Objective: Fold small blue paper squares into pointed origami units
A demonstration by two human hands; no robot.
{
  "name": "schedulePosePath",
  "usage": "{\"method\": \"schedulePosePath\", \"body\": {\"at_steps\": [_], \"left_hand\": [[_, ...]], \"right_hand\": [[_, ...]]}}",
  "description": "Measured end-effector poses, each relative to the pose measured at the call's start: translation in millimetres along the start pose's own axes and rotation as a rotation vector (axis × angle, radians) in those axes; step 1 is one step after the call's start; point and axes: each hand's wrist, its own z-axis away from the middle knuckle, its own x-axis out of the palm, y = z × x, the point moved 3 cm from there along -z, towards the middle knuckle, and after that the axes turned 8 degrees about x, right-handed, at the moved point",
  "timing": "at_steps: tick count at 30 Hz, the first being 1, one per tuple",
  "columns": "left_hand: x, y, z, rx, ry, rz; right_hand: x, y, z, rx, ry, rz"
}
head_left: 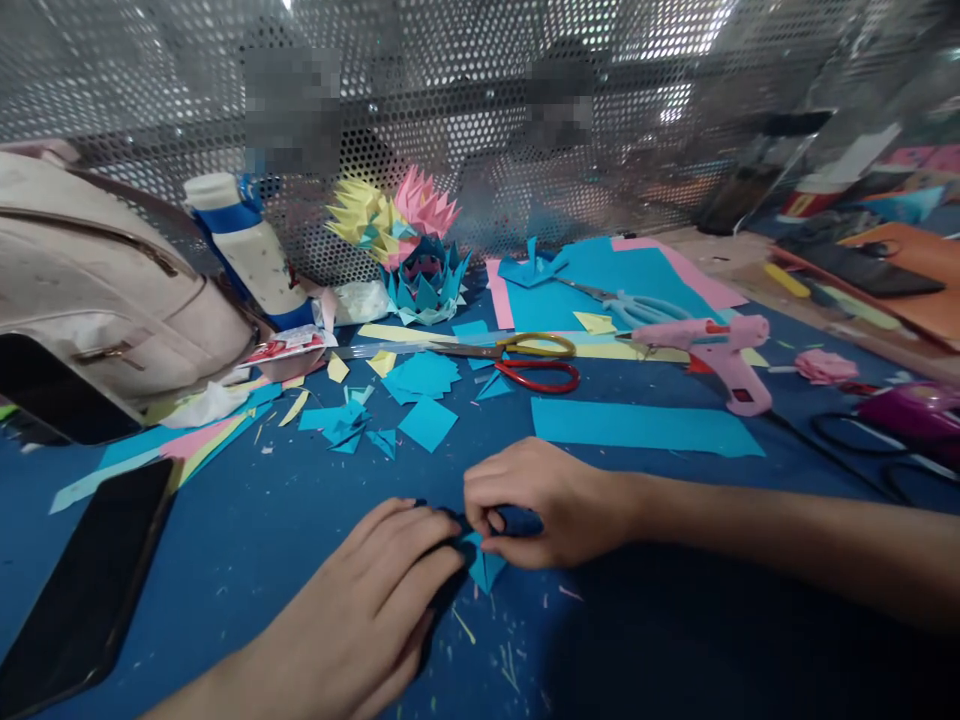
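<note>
A small folded piece of blue paper [486,570] lies on the blue table between my two hands, its pointed end towards me. My right hand [551,505] is curled, with thumb and forefinger pinching the paper's upper part. From the left, my left hand [382,590] holds the paper's edge against the table with its fingertips, which hide part of it. Just beyond the hands are a blue paper square [428,424], a pile of blue squares [421,377], folded blue pieces [346,428] and a long blue strip [645,427].
Scissors with red and yellow handles [536,362], light-blue scissors [649,308] and a pink glue gun [709,350] lie further back. Paper flowers [424,280] and a bottle [251,250] stand by the perforated metal panel [487,150]. A phone [90,580] and backpack [112,260] are left.
</note>
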Motion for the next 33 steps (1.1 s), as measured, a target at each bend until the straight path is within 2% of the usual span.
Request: {"method": "schedulePosePath", "body": {"at_steps": [9,15,21,27,29,33], "left_hand": [[8.8,-1,8,-0.03,-0.044,-0.006],[-0.2,-2,3,-0.034,-0.105,0.076],[-10.5,0,0,0.0,-0.058,0.069],[-2.4,2,1,0.031,-0.074,0.011],[-1.3,3,3,0.05,-0.031,-0.009],[0.3,3,5,0.051,-0.06,-0.052]], "right_hand": [[0,1,-2,0.068,0.031,0.008],[0,3,-4,0.128,0.001,-0.064],[-2,0,-5,0.118,0.03,-0.075],[-2,1,-5,0.147,0.02,-0.059],[-2,2,-5,0.157,0.03,-0.057],[0,5,-5,0.172,0.046,-0.053]]}}
